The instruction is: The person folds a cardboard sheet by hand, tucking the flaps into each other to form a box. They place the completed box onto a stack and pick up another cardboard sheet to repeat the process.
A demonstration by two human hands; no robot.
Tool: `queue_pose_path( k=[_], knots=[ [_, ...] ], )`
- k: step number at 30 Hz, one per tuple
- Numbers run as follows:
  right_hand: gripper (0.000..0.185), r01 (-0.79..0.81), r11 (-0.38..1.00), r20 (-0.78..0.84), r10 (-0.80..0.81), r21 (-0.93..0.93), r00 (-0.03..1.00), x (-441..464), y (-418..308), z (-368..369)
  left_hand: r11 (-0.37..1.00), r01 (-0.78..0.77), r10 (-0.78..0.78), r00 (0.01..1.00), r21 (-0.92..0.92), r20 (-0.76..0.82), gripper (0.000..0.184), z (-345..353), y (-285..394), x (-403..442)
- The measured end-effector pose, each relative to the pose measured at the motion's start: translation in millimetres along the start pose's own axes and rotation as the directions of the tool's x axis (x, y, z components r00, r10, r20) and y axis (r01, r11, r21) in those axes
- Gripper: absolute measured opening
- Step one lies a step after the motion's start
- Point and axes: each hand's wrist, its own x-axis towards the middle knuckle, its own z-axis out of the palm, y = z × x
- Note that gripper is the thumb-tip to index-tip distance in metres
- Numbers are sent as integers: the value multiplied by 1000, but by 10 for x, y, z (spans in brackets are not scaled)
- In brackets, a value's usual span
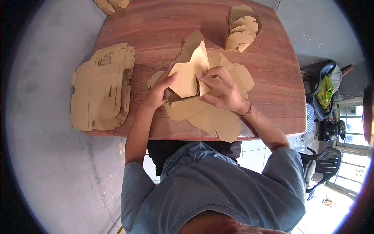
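Near the middle of the wooden table, a partly folded brown cardboard box (186, 78) is held between both hands, with one tall flap standing up at its far side. My left hand (160, 89) grips its left side, thumb on the front panel. On the right side, my right hand (224, 89) pinches the box's edge and corner flap with thumb and index finger. Beneath the box and hands lie several flat cardboard blanks (210, 117), spread out and overlapping. The underside of the box and some fingertips are hidden.
A pile of flat printed cardboard (99, 91) lies on the left of the wooden table (156, 31). Nested folded boxes (242, 31) stand at the back right. More cardboard (111, 4) is at the top left edge. Chairs (325, 165) stand beyond the table at the right.
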Motion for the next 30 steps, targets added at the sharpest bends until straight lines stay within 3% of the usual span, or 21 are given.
queue_pose_path(
  k=[4,8,11,16,19,30],
  knots=[
    [63,6,1000,-7,-5,8,1000,-3,17,-5,986,80,-73,996,150,-47,64,33,49,36],
    [61,15,1000,-28,-15,-14,999,-7,22,-2,987,78,-72,996,140,-42,65,5,8,30],
    [59,18,999,-34,-19,-27,999,-5,20,-3,980,49,-42,998,193,-39,66,-47,-40,43],
    [56,19,1000,-40,-19,-14,999,-21,51,19,952,-54,56,998,301,1,51,-4,61,66],
    [55,29,999,-36,-30,-21,999,-23,52,20,960,-98,103,995,262,-8,43,9,28,86],
    [61,88,995,-34,-90,-48,995,-15,69,-1,955,-131,135,991,268,5,44,59,47,81]
  ],
)
